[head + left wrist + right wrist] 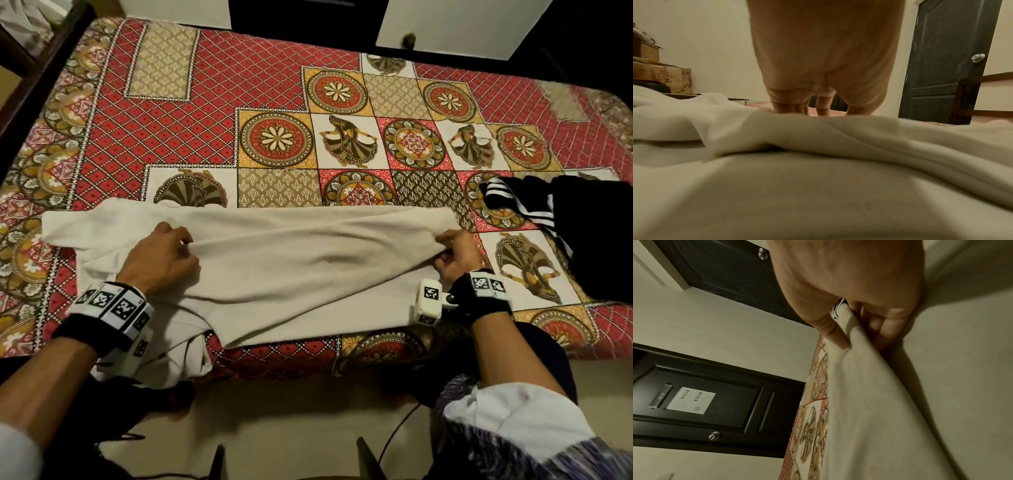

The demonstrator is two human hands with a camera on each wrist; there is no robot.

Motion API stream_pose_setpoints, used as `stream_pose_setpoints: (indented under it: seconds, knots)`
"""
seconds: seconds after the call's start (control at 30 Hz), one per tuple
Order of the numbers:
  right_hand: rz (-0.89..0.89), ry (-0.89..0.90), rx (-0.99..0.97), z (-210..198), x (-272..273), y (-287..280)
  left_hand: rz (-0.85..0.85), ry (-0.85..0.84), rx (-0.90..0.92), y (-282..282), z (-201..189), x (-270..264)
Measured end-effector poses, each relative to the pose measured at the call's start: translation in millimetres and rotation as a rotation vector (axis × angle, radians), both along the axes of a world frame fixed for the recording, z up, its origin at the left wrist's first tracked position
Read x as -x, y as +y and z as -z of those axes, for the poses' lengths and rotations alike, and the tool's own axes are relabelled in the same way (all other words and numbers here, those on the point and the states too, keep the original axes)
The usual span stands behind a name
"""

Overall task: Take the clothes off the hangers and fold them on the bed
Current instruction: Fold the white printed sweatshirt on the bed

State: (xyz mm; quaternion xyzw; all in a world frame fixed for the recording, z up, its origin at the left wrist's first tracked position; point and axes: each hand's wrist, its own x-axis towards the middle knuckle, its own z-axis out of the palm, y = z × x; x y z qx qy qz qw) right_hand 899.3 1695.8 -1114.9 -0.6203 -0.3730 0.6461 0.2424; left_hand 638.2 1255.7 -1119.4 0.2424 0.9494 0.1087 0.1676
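Note:
A cream garment (291,260) lies spread across the near edge of the patterned bed (239,102), part of it hanging over the front. My left hand (164,255) pinches a fold of the cloth at its left side. On the right side my right hand (452,253) grips the other end of the same fold. The fold is lifted slightly between both hands. In the left wrist view my fingers (795,107) press down into the cream garment (818,162). In the right wrist view my thumb and fingers (840,337) clamp a ridge of the cream garment (890,394).
A black garment with white stripes (565,219) lies on the bed at the right. Dark doors (701,399) and pale walls stand beyond the bed. Cardboard boxes (663,76) sit to the left. A wooden bed frame (970,97) shows near the door.

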Motion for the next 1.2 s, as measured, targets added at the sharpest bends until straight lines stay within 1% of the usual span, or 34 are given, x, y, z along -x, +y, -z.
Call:
stream_pose_setpoints:
  seconds: [0.07,0.17,0.3,0.33,0.4,0.43,0.47,0.5,0.53,0.57,0.6,0.63,0.67,0.73,0.77,0.8,0.87,0.9,0.93,1.0,1.03,1.1,1.13,1.17,1.2]
  knots:
    - [-0.035,-0.007,-0.003,4,3,3,-0.014,0.015,-0.022,-1,-1,-4]
    - [-0.090,-0.013,-0.042,-8,8,0,-0.006,0.035,-0.036,-3,0,-7]
    - [0.012,-0.055,-0.186,-9,8,10,-0.013,0.069,-0.099,-4,-1,-7]
    - [0.025,-0.098,-0.226,-7,7,13,-0.020,0.062,-0.098,-3,-2,-8]
    - [-0.026,-0.282,-0.312,-1,5,15,-0.040,0.031,-0.065,-1,-4,-10]
    - [-0.069,-0.399,-0.383,1,3,11,-0.048,0.021,-0.049,-1,-6,-11]
    - [-0.119,-0.517,-0.511,2,3,5,-0.050,0.028,-0.048,-1,-7,-11]
    - [-0.186,-0.609,-0.694,1,4,-4,-0.044,0.051,-0.061,-1,-9,-11]
    - [-0.263,-0.671,-0.892,1,6,-14,-0.020,0.083,-0.090,-2,-11,-11]
    - [-0.351,-0.684,-1.056,-2,10,-24,0.019,0.110,-0.121,-2,-14,-9]
    - [-0.453,-0.668,-1.127,-3,13,-32,0.065,0.119,-0.148,-3,-17,-8]
    - [-0.574,-0.648,-1.120,1,16,-35,0.102,0.097,-0.147,-4,-19,-6]
    - [-0.708,-0.668,-1.054,3,18,-38,0.125,0.049,-0.124,-6,-20,-4]
    - [-0.929,-0.779,-0.949,10,17,-43,0.170,-0.024,-0.038,-11,-19,0]
    - [-0.999,-0.843,-0.951,13,17,-47,0.182,-0.046,0.001,-18,-16,2]
    - [-1.022,-0.917,-0.963,13,15,-48,0.198,-0.048,0.022,-18,-11,5]
    - [-1.060,-0.971,-1.028,12,17,-63,0.196,-0.012,0.055,-24,-4,13]
    - [-1.085,-0.941,-1.091,9,21,-79,0.184,0.007,0.062,-28,-2,18]
    - [-1.118,-0.855,-1.159,4,26,-103,0.175,0.026,0.063,-31,0,22]
    - [-1.204,-0.577,-1.268,0,31,-158,0.164,0.051,0.058,-32,4,26]
    - [-1.273,-0.437,-1.305,-1,31,-190,0.151,0.056,0.054,-32,5,27]
    - [-1.481,-0.240,-1.358,-2,25,-254,0.133,0.070,0.048,-31,7,26]
    - [-1.616,-0.199,-1.381,3,18,-279,0.137,0.085,0.038,-30,8,26]
    - [-1.748,-0.214,-1.390,8,9,-301,0.137,0.105,0.022,-32,10,26]
    - [-1.852,-0.285,-1.404,15,-1,-319,0.133,0.126,0.007,-35,11,25]
